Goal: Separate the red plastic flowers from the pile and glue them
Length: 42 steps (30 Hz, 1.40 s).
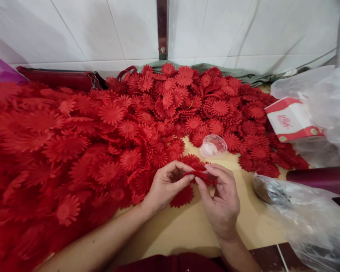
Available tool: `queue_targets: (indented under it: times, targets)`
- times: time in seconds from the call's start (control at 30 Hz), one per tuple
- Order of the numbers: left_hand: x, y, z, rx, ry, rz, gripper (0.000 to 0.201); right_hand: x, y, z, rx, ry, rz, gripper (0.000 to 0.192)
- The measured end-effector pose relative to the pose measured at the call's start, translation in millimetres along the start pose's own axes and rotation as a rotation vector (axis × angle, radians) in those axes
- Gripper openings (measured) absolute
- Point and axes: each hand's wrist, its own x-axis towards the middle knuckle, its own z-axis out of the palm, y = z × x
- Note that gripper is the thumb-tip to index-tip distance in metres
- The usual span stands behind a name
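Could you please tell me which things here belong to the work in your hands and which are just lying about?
In hand:
left hand and right hand pinch a red fabric daisy-shaped flower piece
heap of red fabric flowers

Lying about:
clear plastic lid
red-and-white cardboard box
dark red handbag
clear plastic bags

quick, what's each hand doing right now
Left hand: closed, pinching the red fabric flower.
Right hand: closed on the same flower from the other side.
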Motion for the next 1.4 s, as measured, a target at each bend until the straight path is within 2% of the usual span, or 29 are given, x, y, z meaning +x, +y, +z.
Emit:
queue_targets:
  times: [0.1,0.23,0.4,0.53,0.77,0.93,1.07,1.17,1.23,1.3,1.4]
  targets:
    - [1.5,0.6,-1.1,0.022,-0.012,0.013,0.009,-0.5,-0.5,-0.6,0.008,-0.038,0.008,0.044]
    - [1.2,-1.5,-1.8,0.067,-0.013,-0.048,0.018,-4.4,0.4,-1.6,-0.021,-0.059,0.034,0.041]
    - [2.3,-3.2,-1.7,0.033,-0.013,-0.11,0.023,-0.8,-2.6,-2.2,-0.037,-0.067,-0.035,0.042]
    - [2.7,-1.9,-2.5,0.074,0.027,-0.089,0.028,6.7,-8.1,-2.6,-0.132,-0.084,-0.126,0.037]
    - [1.1,-0.7,-4.8,0.154,0.026,-0.095,0.031,10.4,-9.3,-5.0,-0.16,-0.158,-0.115,0.028]
    - [1.2,-0.1,-4.2,0.17,0.003,-0.103,0.037,8.5,-6.3,-5.5,-0.163,-0.137,-0.141,0.027]
    - [0.5,0.4,-3.5,0.16,-0.073,-0.14,0.037,7.0,-5.8,-8.5,-0.091,-0.035,-0.006,0.02]
    - [0.5,0.8,-3.9,0.207,-0.017,-0.053,0.029,6.6,-6.7,-8.4,0.029,0.073,0.156,0.009]
    - [1.0,-0.2,-5.1,0.268,0.093,0.056,0.024,6.0,-7.3,-6.6,0.092,0.093,0.236,0.008]
    - [1.7,-2.2,-7.0,0.353,0.197,0.19,0.028,5.3,-7.4,-4.3,0.131,0.078,0.276,0.009]
    - [2.9,-4.2,-9.7,0.495,0.19,0.32,0.017,5.6,-6.5,-2.0,0.129,0.071,0.281,0.016]
